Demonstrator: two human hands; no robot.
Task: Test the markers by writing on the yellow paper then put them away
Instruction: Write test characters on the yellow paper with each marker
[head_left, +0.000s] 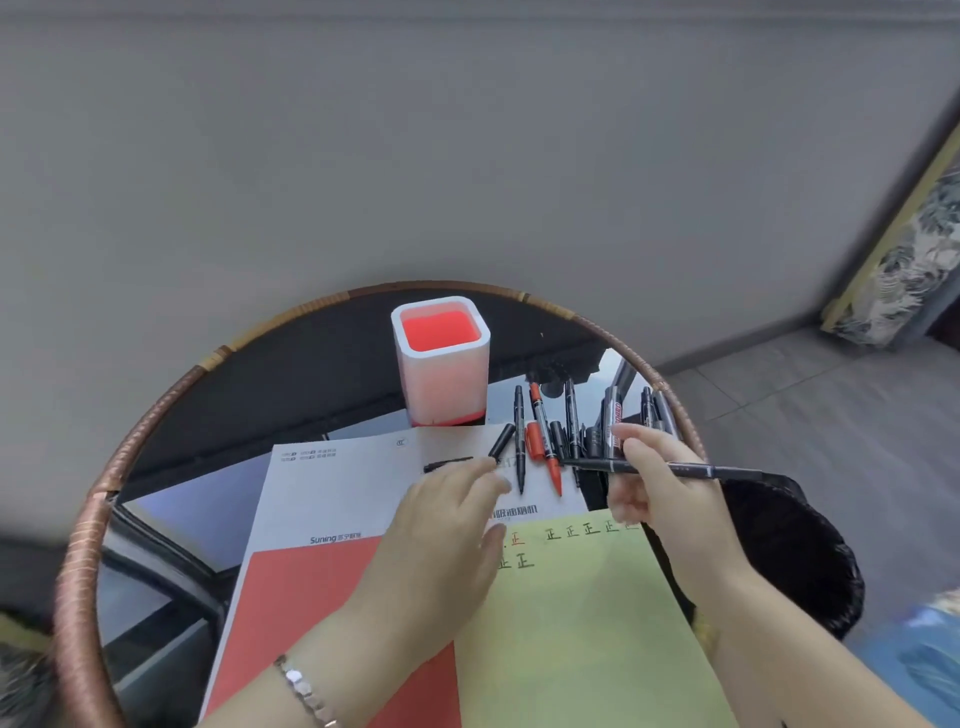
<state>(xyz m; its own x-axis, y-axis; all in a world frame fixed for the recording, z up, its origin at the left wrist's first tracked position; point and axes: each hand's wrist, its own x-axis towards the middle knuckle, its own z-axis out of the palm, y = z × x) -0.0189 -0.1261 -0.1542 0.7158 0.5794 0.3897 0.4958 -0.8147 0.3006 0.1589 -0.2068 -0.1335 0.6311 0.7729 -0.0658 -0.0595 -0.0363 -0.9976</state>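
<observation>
Our right hand (660, 493) pinches a black marker (727, 472) near its middle, fingers (631, 447) curled round the barrel. It lies level, running 9 to 3 o'clock, over the bench edge at about 3 o'clock. Whether its cap is on we cannot tell; the frame is blurred there. Our left hand (441, 535) reaches over the brochure (337, 493), fingers straight and holding nothing. Its tips touch or fall just short of a short black piece (449, 464), a cap or a marker, we cannot say which.

The paper (587, 623) lies at 5 o'clock on the bench (156, 405), over the brochure, with test strokes along its top edge. The other markers (571, 421) lie in a loose heap at 1 to 2 o'clock, a red one (545, 441) among the black. The heap is just beside the holder (441, 364), which stands upright at 12 o'clock; no markers show in it.

We judge the markers light, stiff and smooth, and round enough to roll on the glass, perhaps off toward the bin (795, 545) at 3 to 4 o'clock. We would hold one nearer the tip for writing and at mid-barrel for carrying. A cap should want a straight pull along the barrel, one hand on each end. The paper is thin and likely to slide on the glossy brochure, so a flat hand should steady it. The holder looks light; we would lower markers in rather than drop them.
</observation>
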